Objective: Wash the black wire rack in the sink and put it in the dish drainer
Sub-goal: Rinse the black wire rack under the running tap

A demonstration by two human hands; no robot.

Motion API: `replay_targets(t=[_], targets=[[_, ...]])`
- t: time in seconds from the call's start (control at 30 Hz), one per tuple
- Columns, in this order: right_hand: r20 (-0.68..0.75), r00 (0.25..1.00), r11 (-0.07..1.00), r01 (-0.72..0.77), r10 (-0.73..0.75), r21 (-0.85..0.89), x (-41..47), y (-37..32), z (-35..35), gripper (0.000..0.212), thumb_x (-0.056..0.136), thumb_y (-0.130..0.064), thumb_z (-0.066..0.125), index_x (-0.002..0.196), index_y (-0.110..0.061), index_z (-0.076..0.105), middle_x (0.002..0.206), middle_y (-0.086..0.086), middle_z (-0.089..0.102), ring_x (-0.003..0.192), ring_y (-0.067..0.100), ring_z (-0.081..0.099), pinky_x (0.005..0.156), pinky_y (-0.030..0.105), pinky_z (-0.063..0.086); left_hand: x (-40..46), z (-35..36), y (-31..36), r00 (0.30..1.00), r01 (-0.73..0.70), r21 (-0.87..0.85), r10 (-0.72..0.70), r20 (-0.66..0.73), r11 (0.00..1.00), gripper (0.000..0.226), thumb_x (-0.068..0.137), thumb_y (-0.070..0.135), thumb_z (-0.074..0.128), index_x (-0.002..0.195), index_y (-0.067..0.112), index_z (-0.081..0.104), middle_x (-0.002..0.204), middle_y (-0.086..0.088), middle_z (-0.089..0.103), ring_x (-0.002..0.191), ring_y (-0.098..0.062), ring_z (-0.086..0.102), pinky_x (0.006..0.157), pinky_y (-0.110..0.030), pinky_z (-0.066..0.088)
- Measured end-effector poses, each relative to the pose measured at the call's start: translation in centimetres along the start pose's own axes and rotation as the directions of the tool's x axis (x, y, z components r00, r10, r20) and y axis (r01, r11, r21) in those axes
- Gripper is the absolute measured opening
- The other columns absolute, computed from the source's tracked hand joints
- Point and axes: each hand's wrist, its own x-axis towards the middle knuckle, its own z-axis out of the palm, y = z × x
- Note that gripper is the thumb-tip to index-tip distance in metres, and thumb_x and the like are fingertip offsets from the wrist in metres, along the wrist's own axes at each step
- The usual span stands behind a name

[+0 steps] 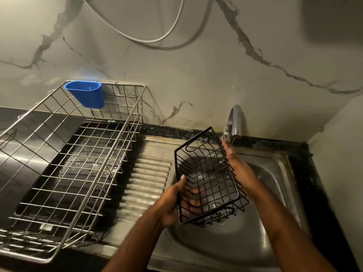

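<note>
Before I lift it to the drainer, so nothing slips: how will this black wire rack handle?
The black wire rack is probably stiff: its grid keeps shape, tilted in the left hand. Likely light, being open wire. Possibly slippery if wet.

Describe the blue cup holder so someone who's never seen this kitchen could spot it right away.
Find the big silver dish drainer on the counter left of the sink. On its far rim, against the marble wall, hangs a blue plastic cup. It is the only coloured thing there; all else is steel or black wire.
</note>
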Motion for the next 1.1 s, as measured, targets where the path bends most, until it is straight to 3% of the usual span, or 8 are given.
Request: replay_targets(t=[0.13,0.23,0.4,0.47,0.53,0.7,0.9,1.1], targets=[[-0.058,0.968,0.96,-0.232,0.244,0.156,0.6,-0.4,-0.2,0.061,0.096,-0.066,0.038,0.15,-0.039,0.036,0.158,0.003,0.034,0.141,0.031,0.037,0.109,0.049,0.035,0.5,0.5,-0.7,1.0,0.009,-0.011,-0.009,-0.027,1.0,0.068,0.101,0.061,0.034,0.107,0.012,0.082,0.124,-0.022,0.071,0.098,-0.038,0.072,0.093,-0.049,0.054],[0.02,0.944,0.899,-0.32,0.33,0.3,0.6,-0.3,-0.1,0.083,0.082,-0.08,0.045,0.15,-0.031,0.04,0.151,0.007,0.044,0.134,0.032,0.048,0.099,0.048,0.048,0.8,1.0,-0.8,1.0,-0.009,-0.075,0.007,-0.023,0.997,0.068,0.104,0.057,0.034,0.116,0.002,0.072,0.125,-0.027,0.068,0.099,-0.044,0.072,0.09,-0.057,0.058],[0.051,0.964,0.883,-0.259,0.26,0.391,0.3,0.1,0.2,0.042,0.092,-0.059,0.052,0.128,-0.038,0.05,0.114,-0.002,0.065,0.094,0.017,0.065,0.076,0.038,0.056,1.0,0.9,-0.3,0.999,-0.03,-0.002,0.03,-0.039,1.0,0.058,0.095,0.058,0.049,0.115,0.01,0.075,0.118,-0.019,0.073,0.108,-0.044,0.068,0.11,-0.068,0.039],[0.032,0.968,0.85,-0.236,0.25,0.47,0.3,0.2,0.5,0.057,0.081,-0.062,0.064,0.129,-0.031,0.056,0.114,0.006,0.07,0.098,0.027,0.071,0.084,0.05,0.057,1.2,1.0,0.1,0.999,-0.002,0.062,0.004,-0.04,0.998,0.061,0.098,0.058,0.046,0.115,0.006,0.075,0.113,-0.017,0.075,0.1,-0.037,0.073,0.099,-0.059,0.054],[0.015,0.965,0.792,-0.225,0.263,0.568,0.4,0.9,0.3,0.064,0.075,-0.059,0.067,0.13,-0.028,0.057,0.124,0.016,0.067,0.106,0.037,0.069,0.093,0.062,0.05,1.4,1.5,0.3,1.0,0.016,0.114,-0.013,-0.028,0.993,0.064,0.104,0.055,0.037,0.116,0.002,0.071,0.105,-0.017,0.076,0.082,-0.028,0.077,0.061,-0.035,0.062],[-0.046,0.962,0.801,-0.196,0.269,0.566,-1.7,-1.4,0.2,0.03,0.104,-0.037,0.037,0.116,-0.016,0.054,0.093,0.004,0.064,0.076,0.015,0.065,0.048,0.018,0.054,2.0,2.4,0.1,0.988,-0.089,0.195,0.111,-0.104,0.977,0.052,0.103,0.054,0.045,0.122,0.009,0.063,0.113,-0.021,0.074,0.082,-0.034,0.075,0.054,-0.035,0.059],[-0.123,0.944,0.869,-0.225,0.307,0.441,1.0,1.0,1.0,0.025,0.094,-0.049,0.057,0.114,-0.033,0.06,0.124,0.011,0.061,0.113,0.033,0.06,0.093,0.053,0.052,1.7,3.9,0.9,0.927,-0.248,0.364,0.329,-0.182,0.898,0.054,0.102,0.055,0.047,0.139,0.017,0.053,0.128,-0.001,0.066,0.115,-0.017,0.063,0.096,-0.037,0.054],[-0.257,0.943,0.947,-0.131,0.21,0.293,1.3,1.0,1.0,0.068,0.079,-0.063,0.068,0.138,-0.037,0.049,0.137,-0.002,0.057,0.124,0.024,0.054,0.1,0.054,0.046,-1.4,6.1,2.6,0.928,-0.346,0.269,0.37,-0.043,0.899,0.054,0.107,0.055,0.023,0.113,0.028,0.069,0.102,0.004,0.079,0.098,-0.014,0.075,0.081,-0.026,0.057]])
